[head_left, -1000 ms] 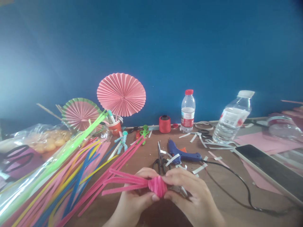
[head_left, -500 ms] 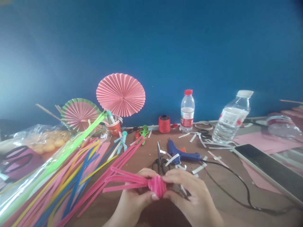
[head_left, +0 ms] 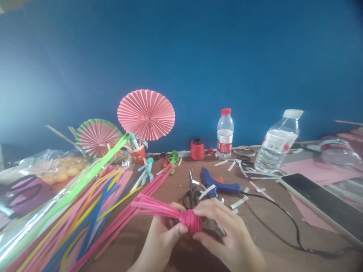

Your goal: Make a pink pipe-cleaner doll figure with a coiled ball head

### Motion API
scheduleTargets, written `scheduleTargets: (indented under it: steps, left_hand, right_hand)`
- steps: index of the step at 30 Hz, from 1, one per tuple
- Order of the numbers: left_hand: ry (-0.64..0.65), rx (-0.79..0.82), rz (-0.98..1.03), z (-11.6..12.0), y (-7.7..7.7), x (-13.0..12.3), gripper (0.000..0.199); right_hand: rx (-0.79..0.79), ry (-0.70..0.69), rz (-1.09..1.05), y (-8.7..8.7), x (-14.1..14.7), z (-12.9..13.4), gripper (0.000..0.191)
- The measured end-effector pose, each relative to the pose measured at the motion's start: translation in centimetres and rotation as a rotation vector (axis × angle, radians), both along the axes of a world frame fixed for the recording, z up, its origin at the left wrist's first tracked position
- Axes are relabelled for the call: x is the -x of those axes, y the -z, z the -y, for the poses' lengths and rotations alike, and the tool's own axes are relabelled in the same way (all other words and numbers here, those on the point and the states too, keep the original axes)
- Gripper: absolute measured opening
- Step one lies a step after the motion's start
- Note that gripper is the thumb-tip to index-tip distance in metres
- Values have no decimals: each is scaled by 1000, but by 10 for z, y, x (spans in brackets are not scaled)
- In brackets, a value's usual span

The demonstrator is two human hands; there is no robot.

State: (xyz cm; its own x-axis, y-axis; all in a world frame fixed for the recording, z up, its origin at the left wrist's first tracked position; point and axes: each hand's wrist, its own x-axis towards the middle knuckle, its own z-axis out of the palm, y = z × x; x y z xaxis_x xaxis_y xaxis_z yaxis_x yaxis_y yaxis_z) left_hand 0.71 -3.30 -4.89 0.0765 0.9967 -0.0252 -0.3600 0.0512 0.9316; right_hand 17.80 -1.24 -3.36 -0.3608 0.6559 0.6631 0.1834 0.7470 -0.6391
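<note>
A bright pink pipe-cleaner bundle (head_left: 191,221) is wound into a rounded knob, with several loose stems pointing left. My left hand (head_left: 166,236) pinches it where the stems meet the knob, thumb in front. The fingertips and thumb of my right hand (head_left: 227,232) close round the knob's right side. Just beyond the hands lie black-handled scissors (head_left: 192,194), partly hidden by my right hand. A blue glue gun (head_left: 219,185) rests to the right of the scissors among white paper strips.
Coloured pipe cleaners (head_left: 93,211) spread over the left. Pink paper fans (head_left: 146,115), a red thread spool (head_left: 197,150) and water bottles (head_left: 225,136) stand along the wall. At right are a phone (head_left: 326,204), pink paper (head_left: 320,170) and the black cord (head_left: 295,223).
The loose stems have drawn closer together and tilted upward at their left ends. The pink knob has turned slightly and shifted a little right, and my left thumb has moved up onto its base.
</note>
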Motion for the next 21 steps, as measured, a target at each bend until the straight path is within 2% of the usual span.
scheduleTargets:
  steps: [5, 9, 12, 16, 21]
  left_hand:
    - [-73, -13, 2, 0, -4, -1, 18]
    - [-104, -51, -63, -2, -4, 2, 11]
    - [-165, -34, -114, -2, -1, 4, 12]
    - [-284, 35, -105, 0, -3, 2, 19]
    - [-260, 56, -73, 1, -9, -2, 16]
  right_hand:
    - [141, 81, 18, 3, 0, -1, 30]
    - [204, 76, 28, 6, 0, -2, 32]
    - [139, 92, 47, 5, -1, -2, 33]
    - [29, 81, 51, 2, -1, -2, 23]
    - [43, 57, 55, 2, -1, -2, 19]
